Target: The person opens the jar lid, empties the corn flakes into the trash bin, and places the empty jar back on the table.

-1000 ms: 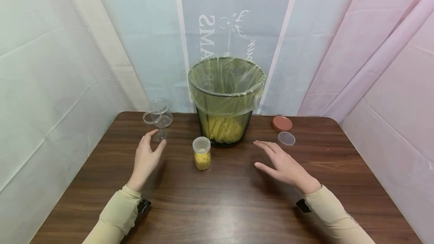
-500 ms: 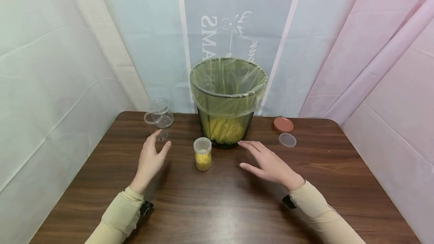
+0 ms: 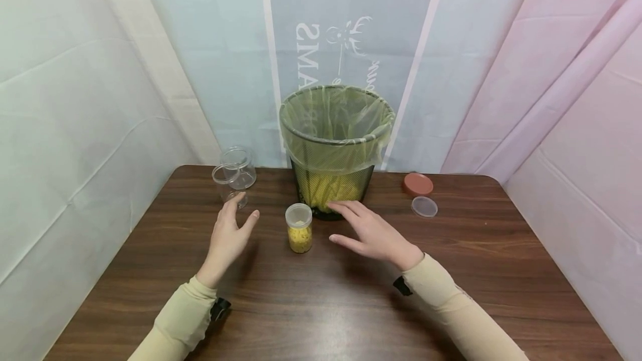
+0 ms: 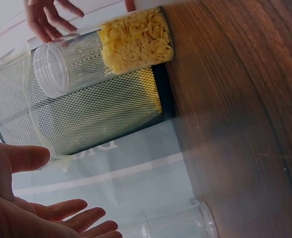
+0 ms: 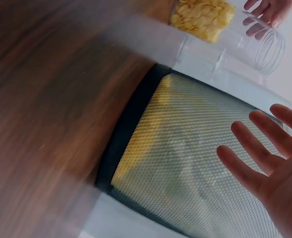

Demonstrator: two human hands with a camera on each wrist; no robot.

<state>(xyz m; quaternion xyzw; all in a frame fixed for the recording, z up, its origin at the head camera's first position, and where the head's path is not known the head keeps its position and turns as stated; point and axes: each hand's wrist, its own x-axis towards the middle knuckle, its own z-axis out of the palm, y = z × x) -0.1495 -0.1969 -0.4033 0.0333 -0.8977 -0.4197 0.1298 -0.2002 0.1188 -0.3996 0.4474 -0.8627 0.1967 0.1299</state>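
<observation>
A clear plastic jar (image 3: 300, 235), its lower half filled with yellow flakes like cornflakes (image 4: 138, 42), stands upright on the table between the hands. My left hand (image 3: 228, 244) is left of the jar, fingers spread and thumb apart, touching nothing I can make out. To the jar's right, my right hand (image 3: 376, 235) hovers with loosely straight fingers and holds nothing. Behind the jar is a black mesh wastebasket (image 3: 333, 157) with a yellowish liner bag and yellow stuff at its bottom. Two clear jars (image 3: 243, 174) stand past my left fingertips, the nearer one partly hidden.
On the right of the brown wooden table (image 3: 321, 305) lie a reddish-brown lid (image 3: 418, 184) and a clear disc (image 3: 424, 206). A printed curtain (image 3: 230, 60) hangs behind the table, with pale fabric on both sides.
My right hand has moved left, from near the clear disc to close beside the flake jar. The left hand has shifted slightly right, toward the same jar. The objects stay where they were.
</observation>
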